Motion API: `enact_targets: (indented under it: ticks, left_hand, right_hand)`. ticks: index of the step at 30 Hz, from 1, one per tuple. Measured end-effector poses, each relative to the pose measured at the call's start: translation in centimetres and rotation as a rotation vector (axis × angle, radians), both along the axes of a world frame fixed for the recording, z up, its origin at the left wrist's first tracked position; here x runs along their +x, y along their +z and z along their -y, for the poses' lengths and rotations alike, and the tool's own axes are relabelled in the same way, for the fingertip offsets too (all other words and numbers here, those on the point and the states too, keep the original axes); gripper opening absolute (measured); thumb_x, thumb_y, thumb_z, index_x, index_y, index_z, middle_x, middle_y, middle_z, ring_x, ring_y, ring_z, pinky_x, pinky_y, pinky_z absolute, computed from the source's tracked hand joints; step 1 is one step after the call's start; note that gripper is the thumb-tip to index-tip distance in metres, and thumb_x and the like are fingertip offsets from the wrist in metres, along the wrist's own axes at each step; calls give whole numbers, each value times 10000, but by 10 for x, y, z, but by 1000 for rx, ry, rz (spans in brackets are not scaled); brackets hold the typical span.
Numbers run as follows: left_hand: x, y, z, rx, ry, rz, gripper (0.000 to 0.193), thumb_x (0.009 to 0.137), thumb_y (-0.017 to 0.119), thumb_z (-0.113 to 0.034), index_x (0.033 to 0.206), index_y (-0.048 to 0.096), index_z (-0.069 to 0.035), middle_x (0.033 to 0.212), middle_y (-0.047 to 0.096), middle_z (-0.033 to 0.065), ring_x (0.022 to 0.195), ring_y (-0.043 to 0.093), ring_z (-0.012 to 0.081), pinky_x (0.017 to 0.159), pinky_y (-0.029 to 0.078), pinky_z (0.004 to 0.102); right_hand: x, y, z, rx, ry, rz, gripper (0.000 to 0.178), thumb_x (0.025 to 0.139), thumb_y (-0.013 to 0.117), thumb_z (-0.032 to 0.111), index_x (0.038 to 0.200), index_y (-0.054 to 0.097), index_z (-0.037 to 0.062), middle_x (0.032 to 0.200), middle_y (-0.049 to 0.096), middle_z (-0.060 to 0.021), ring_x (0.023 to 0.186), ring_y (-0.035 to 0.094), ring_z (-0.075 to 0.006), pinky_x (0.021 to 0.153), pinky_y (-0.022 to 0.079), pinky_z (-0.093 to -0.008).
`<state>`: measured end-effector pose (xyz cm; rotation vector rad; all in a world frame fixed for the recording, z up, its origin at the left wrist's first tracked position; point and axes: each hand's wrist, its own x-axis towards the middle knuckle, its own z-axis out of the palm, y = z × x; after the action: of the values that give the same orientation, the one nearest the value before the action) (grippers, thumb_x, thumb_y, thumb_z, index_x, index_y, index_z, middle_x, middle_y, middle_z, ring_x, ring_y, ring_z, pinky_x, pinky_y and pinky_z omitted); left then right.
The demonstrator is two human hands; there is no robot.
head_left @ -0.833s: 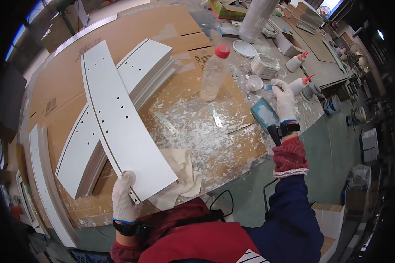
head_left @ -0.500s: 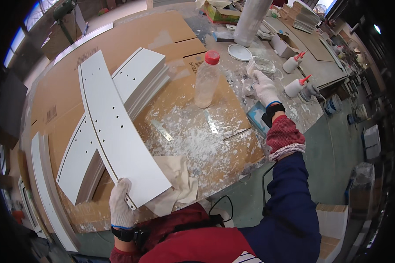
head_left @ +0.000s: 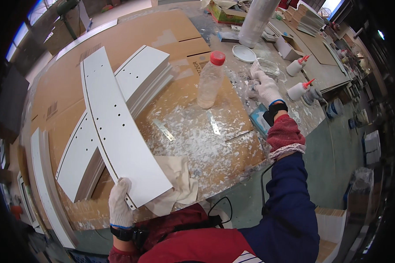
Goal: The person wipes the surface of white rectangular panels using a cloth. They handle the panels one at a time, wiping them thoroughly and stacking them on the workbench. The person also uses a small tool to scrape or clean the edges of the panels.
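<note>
My left hand (head_left: 120, 204), in a white knitted glove, is closed on the near edge of a curved white board (head_left: 118, 127). The board has drilled holes and a dark groove along one long edge. It lies crosswise over a stack of similar curved boards (head_left: 81, 151). At the right of the table my right hand (head_left: 267, 90), also gloved, reaches to a whitish, smeared tub or lump (head_left: 267, 67). Its fingers are curled together, and what they hold is hidden. Two thin metal scraper blades (head_left: 164, 130) (head_left: 213, 122) lie apart on the cardboard, touched by neither hand.
A plastic bottle with a red cap (head_left: 210, 81) stands mid-table among white flakes. A cream cloth (head_left: 177, 177) lies under the board's near end. White glue bottles with red nozzles (head_left: 298, 90), a round lid (head_left: 244, 54) and a blue box (head_left: 260, 118) are at the right.
The view has shifted slightly, moving the table items a little to the right in the picture. Both hands stay at the same places, the left on the board and the right by the tub.
</note>
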<state>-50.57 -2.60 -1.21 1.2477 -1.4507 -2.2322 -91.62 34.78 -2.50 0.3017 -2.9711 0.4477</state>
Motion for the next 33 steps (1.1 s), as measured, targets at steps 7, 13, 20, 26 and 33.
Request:
enact_targets:
  ticks: [7,13,20,26,33]
  left_hand:
    - [0,4,-1,-17,-39,-23,302,933,551,-388,1013,588,-99,699,626,2,423,536,76,307,347,185]
    - [-7,6,-6,-16,-2,-11,310,941,541,-390,1015,587,-92,710,622,0,435,533,66,316,347,179]
    - [-8,12,-7,88,-2,-91,261,960,541,-301,1070,583,-68,836,650,26,559,619,84,365,433,179]
    - [-5,13,1,168,-92,-140,258,964,539,-246,1110,565,-35,977,649,58,792,671,117,551,549,207]
    - [-8,26,3,373,-186,-285,277,951,565,-243,1097,565,-7,951,644,62,799,668,134,641,578,254]
  right_hand:
    - [16,11,-31,-1069,-85,272,273,874,579,-20,1140,531,17,867,617,-50,699,582,-138,596,471,-263]
    - [51,9,-60,-1246,-68,306,277,886,581,5,1156,538,43,908,597,-31,696,561,-115,610,453,-233]
    - [100,6,-63,-407,-79,89,373,801,637,81,1170,583,71,953,653,-94,833,618,-180,754,486,-298]
    - [106,-7,-58,-201,-97,30,328,800,608,122,1126,599,89,1043,638,-158,994,599,-323,859,459,-364]
    - [197,40,26,-919,-14,198,295,877,552,23,1172,539,12,938,573,-23,756,540,-83,665,462,-230]
